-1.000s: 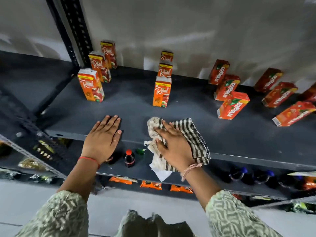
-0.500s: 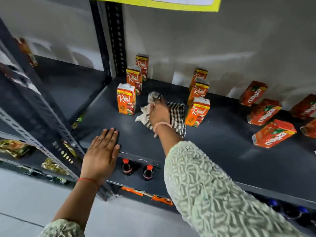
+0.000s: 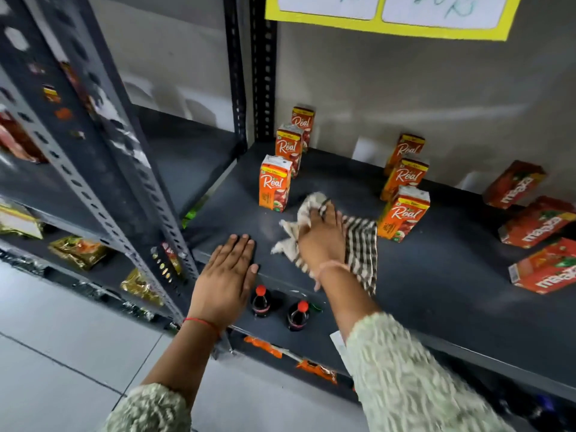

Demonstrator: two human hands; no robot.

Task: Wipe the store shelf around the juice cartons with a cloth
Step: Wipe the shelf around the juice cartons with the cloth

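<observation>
A dark grey metal shelf (image 3: 436, 275) carries two rows of upright orange "Real" juice cartons, one row at the left (image 3: 275, 183) and one in the middle (image 3: 402, 212). Between the rows my right hand (image 3: 321, 236) presses a checked black-and-white cloth (image 3: 360, 249) flat on the shelf. The cloth spreads out on both sides of the hand. My left hand (image 3: 226, 275) lies flat, fingers together, on the shelf's front edge, left of the cloth, holding nothing.
Several red "Maaza" cartons (image 3: 536, 221) lie at the right. Two dark bottles with red caps (image 3: 261, 299) stand on the lower shelf below my hands. A slotted upright post (image 3: 103, 169) rises at the left, with snack packets (image 3: 78, 251) behind it.
My right hand has pulled the cloth back from deep between the carton rows toward the shelf's front. The camera has moved closer and to the left. My left hand stays on the edge.
</observation>
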